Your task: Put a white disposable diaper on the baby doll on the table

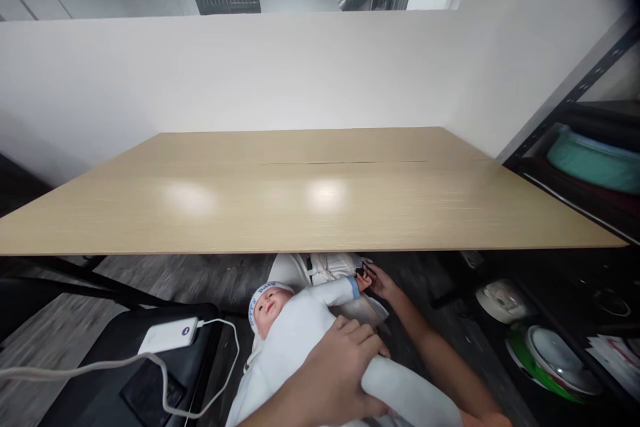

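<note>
A baby doll (285, 333) in white clothes and a white cap with blue lettering lies below the table's front edge, face up. My left hand (340, 373) is wrapped round the doll's white-clad leg near its body. My right hand (380, 282) reaches forward past the doll's raised arm, whose cuff is blue, and touches white cloth (330, 267) under the table; its fingers look curled, and what they hold is too small to make out.
A wide light wooden table (300, 200) fills the middle, backed by a white partition. A white power bank (167, 335) with a cable lies on a black chair at lower left. Dark metal shelves (575, 320) at right hold bowls and plates.
</note>
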A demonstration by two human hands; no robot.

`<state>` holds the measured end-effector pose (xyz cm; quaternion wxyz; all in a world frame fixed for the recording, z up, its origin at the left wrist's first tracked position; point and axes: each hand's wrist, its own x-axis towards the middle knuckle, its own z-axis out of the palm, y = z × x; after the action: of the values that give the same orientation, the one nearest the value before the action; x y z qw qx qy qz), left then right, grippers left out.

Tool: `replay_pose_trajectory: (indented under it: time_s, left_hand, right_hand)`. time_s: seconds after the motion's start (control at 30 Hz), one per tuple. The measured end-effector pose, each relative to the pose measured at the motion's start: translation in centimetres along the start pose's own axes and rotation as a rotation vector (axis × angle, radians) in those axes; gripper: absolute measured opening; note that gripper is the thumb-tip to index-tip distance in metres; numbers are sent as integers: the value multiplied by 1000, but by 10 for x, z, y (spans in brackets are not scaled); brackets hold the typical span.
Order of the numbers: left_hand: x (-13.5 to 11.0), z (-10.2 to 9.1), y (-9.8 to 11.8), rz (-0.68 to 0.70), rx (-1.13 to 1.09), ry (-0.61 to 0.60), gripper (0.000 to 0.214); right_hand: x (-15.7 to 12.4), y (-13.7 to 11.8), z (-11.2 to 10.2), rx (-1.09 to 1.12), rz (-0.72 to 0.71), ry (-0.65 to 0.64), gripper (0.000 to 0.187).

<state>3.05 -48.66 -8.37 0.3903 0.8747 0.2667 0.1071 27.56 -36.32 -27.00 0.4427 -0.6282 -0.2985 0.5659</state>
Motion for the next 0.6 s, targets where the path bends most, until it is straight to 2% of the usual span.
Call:
replay_pose_trajectory:
  time_s: [0.07, 0.17, 0.27, 0.33, 0.43, 0.5, 0.53, 0.6]
  left_hand:
    - [1, 0, 0, 20, -3, -5, 61]
    - [2, 2, 0, 26, 8, 4, 60]
    - [2, 2, 1, 25, 30, -1, 61]
    - [1, 0, 2, 37, 57, -1, 59]
    - [-2, -3, 4, 68, 92, -7, 56]
    - [-3, -4, 5, 88, 97, -12, 56]
    - [-4, -5, 5, 99, 94, -8, 56]
    - [-4, -8, 9, 117, 79, 10, 56]
  right_hand:
    - [-7, 10, -9, -8, 95, 62, 35]
    - [-20, 20, -18, -32, 144, 121, 31]
    - [-36, 14, -20, -65, 73, 143, 30]
    - [-50, -1, -17, -90, -55, 122, 36]
    - [-79, -37, -6, -145, -288, -8, 40]
    - [-100, -64, 7, -228, -418, -169, 39]
    - [-109, -76, 16, -312, -497, -276, 39]
    - [-120, -97, 34, -645, -722, -507, 47]
